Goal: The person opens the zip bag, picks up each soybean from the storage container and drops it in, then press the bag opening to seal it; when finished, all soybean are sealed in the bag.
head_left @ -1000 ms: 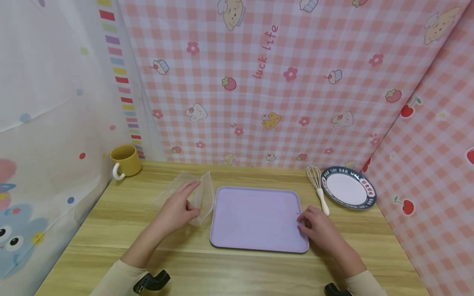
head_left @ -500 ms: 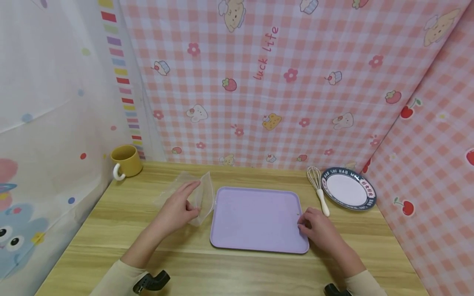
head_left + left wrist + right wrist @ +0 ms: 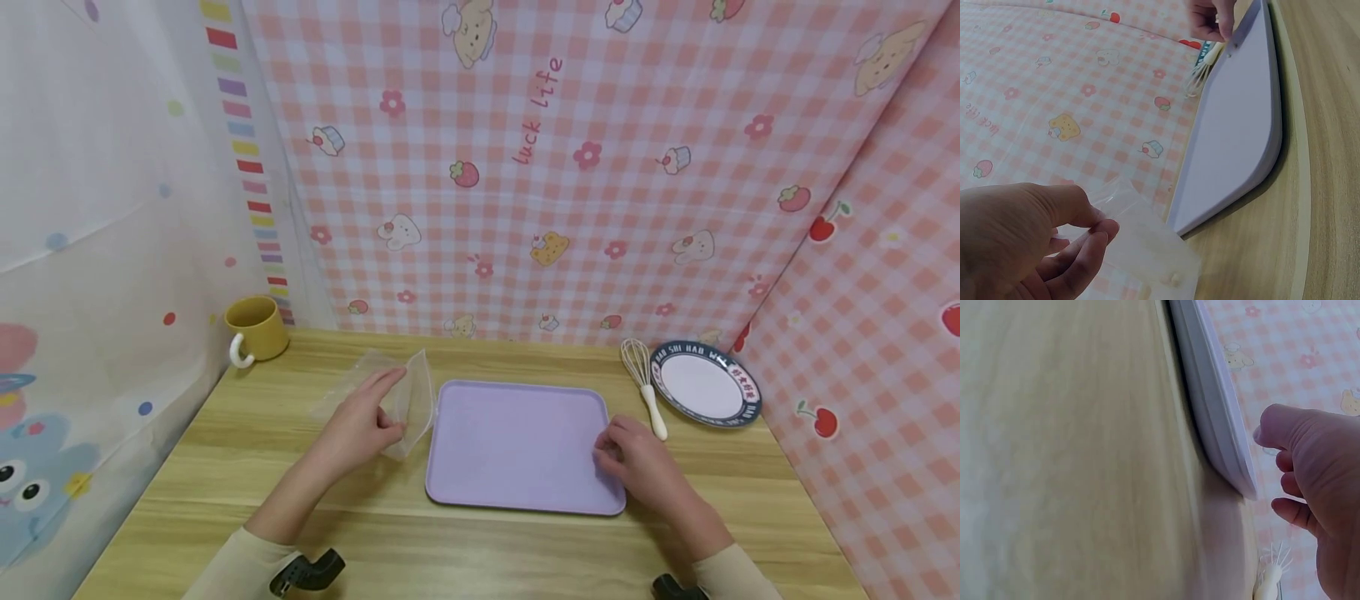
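Note:
My left hand (image 3: 360,421) pinches a clear plastic bag (image 3: 420,392) by its edge, just left of the lilac tray (image 3: 517,446). In the left wrist view the bag (image 3: 1154,250) hangs below the fingers, with a small pale lump (image 3: 1172,279) showing through it. My right hand (image 3: 641,458) is over the tray's right edge, fingers bent and tips low over its surface. Tiny dark specks (image 3: 1232,50) lie on the tray close under those fingertips in the left wrist view. I cannot tell whether the right fingertips hold anything.
A yellow mug (image 3: 257,327) with a white handle stands at the table's back left corner. At the back right, a whisk (image 3: 649,400) with a cream handle lies beside a dark-rimmed plate (image 3: 705,385). Patterned cloth hangs behind the table and along both sides.
My right hand has shifted slightly left and inward over the tray; the specks seen beside its fingertips earlier are now hidden in the head view. The left hand and bag have stayed put.

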`<state>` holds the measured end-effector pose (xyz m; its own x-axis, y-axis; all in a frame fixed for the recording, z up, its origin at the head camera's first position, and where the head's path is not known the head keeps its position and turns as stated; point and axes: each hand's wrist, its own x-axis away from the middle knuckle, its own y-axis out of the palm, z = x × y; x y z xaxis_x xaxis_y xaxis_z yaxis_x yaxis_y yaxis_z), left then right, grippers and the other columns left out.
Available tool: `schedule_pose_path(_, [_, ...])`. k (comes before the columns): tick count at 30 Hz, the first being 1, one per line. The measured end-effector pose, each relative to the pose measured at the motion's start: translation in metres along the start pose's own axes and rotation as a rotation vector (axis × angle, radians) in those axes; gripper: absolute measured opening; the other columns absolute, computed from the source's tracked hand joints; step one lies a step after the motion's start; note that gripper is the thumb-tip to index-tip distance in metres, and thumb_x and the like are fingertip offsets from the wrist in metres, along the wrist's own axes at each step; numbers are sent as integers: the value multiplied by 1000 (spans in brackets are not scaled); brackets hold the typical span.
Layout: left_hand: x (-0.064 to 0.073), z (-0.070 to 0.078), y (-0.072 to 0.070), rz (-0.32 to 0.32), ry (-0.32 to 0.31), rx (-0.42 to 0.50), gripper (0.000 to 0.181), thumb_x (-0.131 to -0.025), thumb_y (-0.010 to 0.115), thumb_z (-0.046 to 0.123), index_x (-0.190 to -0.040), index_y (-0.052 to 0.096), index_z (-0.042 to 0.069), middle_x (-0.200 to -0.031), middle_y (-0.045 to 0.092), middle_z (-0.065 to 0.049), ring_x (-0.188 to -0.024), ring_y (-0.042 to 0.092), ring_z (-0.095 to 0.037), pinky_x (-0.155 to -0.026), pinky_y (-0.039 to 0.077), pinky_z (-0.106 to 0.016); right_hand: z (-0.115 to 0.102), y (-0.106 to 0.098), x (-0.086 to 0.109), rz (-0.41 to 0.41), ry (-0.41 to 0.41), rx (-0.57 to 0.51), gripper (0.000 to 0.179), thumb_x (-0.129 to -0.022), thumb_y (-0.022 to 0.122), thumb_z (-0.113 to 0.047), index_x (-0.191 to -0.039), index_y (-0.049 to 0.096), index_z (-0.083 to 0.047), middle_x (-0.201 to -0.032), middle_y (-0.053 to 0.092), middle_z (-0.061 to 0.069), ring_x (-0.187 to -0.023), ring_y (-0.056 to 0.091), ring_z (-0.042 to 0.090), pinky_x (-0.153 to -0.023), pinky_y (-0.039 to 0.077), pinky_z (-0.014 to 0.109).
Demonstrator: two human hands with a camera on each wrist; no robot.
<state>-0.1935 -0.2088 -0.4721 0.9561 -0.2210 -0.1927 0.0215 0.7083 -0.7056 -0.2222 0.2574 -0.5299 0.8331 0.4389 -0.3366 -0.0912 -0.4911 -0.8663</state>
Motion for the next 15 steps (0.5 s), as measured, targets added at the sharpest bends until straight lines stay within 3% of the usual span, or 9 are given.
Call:
schedule_pose_path(3, [0, 0, 0, 1, 3, 1, 84, -88, 83, -3, -164, 47, -1, -161, 51, -18, -72, 66, -7, -65, 57, -27, -2, 2, -4, 34, -55, 7, 18, -86, 88, -2, -89, 76, -14, -92, 62, -7, -87, 60, 13, -78, 57, 37])
schedule_pose_path(10, [1, 0, 0, 5, 2, 5, 84, -88, 83, -3, -164, 48, -1, -160, 52, -18, -72, 65, -7, -65, 58, -27, -11, 5, -21, 176, -273, -1, 22, -80, 88, 2, -91, 75, -12, -92, 63, -3, -85, 63, 14, -74, 58, 35])
schedule_pose_path(15, [1, 0, 0, 5, 9, 13, 85, -87, 83, -5, -164, 47, -2, -159, 52, -19, -71, 65, -7, -64, 57, -26, -22, 7, -37, 204, -342, -28, 20, -80, 87, 1, -92, 75, -11, -92, 63, -2, -87, 62, 16, -74, 57, 35])
